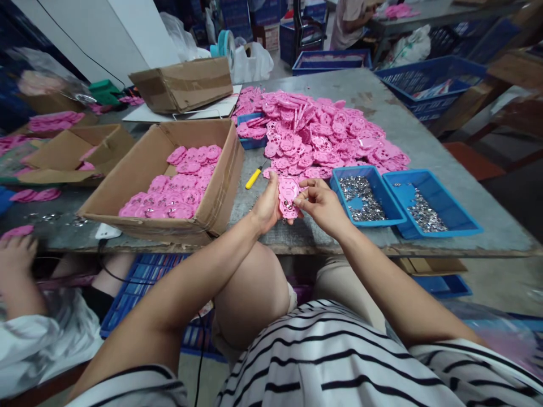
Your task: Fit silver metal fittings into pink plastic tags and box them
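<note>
My left hand is closed around a pink plastic casing, held just above the table's front edge. Small metal pieces show at the casing's lower end. My right hand pinches its fingertips at the casing's lower right side; whether a small part sits between them is hidden. Right of that hand is a blue tray with many small metal parts. A second blue tray beside it holds more of them. Behind my hands lies a large heap of pink casings.
A cardboard box with pink casings stands to the left. A yellow-handled screwdriver lies between box and heap. A small blue bin stands behind it. Another person's hand is at far left. Blue crates stand beyond the table.
</note>
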{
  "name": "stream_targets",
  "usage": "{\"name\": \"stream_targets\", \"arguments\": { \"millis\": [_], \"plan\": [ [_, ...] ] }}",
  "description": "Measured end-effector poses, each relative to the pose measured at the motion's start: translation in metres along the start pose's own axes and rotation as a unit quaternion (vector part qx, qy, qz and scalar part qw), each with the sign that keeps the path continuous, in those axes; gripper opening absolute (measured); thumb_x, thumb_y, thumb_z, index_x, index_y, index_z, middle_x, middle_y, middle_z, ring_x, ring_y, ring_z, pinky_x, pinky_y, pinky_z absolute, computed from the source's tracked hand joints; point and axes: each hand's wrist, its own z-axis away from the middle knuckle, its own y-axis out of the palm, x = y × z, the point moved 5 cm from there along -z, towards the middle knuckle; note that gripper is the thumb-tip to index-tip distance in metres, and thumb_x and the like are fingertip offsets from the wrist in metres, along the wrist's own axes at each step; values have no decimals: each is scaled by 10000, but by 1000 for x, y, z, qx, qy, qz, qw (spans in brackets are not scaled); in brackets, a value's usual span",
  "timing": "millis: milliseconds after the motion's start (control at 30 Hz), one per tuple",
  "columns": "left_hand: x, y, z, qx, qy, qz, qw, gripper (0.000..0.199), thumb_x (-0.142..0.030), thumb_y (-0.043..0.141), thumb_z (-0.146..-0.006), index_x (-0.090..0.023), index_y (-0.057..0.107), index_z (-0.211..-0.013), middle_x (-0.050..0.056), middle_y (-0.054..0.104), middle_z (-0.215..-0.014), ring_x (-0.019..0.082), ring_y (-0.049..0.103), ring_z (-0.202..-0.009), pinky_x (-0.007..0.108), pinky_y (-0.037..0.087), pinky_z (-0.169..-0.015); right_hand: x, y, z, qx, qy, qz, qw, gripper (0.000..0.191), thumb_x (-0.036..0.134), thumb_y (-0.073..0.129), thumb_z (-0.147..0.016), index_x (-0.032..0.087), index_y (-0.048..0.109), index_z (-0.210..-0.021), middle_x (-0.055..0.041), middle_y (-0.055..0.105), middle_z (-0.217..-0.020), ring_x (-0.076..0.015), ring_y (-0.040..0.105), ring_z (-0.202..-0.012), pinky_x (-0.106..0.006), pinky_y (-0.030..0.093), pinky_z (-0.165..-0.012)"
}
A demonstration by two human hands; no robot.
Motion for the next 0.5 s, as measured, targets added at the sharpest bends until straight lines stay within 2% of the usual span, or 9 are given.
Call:
{"name": "stream_targets", "arguments": {
  "millis": [167,300,433,500],
  "plan": [
    [0,2,1,1,-7,16,1000,642,-663,277,-896,-164,622,-1105,91,692,-761,245,691,-829,289,542,-627,1,0,-1,14,4,11,1000,184,251,691,-718,185,615,-563,-65,563,-1007,-226,528,-1034,-378,430,-907],
    [0,3,0,15,-2,9,1000,652,-634,196,-921,-168,597,-1137,89,689,-753,241,692,-859,295,549,-672,0,2,0,5,-8,22,1000,162,242,692,-706,191,599,-584,-60,562,-1012,-209,542,-974,-366,444,-871],
    [1,1,-1,16,-1,3,1000,659,-614,152,-930,-162,591,-1123,95,685,-743,236,693,-858,292,549,-668,-7,9,1,-30,-11,29,999,112,235,703,-682,198,598,-692,-52,583,-988,-168,539,-806,-328,460,-739],
    [2,-1,-1,13,-9,1,1000,686,-629,122,-921,-160,583,-1117,97,685,-746,231,697,-831,290,548,-653,-15,4,-1,-42,6,16,999,125,277,681,-717,200,597,-770,-39,603,-932,-145,527,-719,-305,455,-682]
  ]
}}
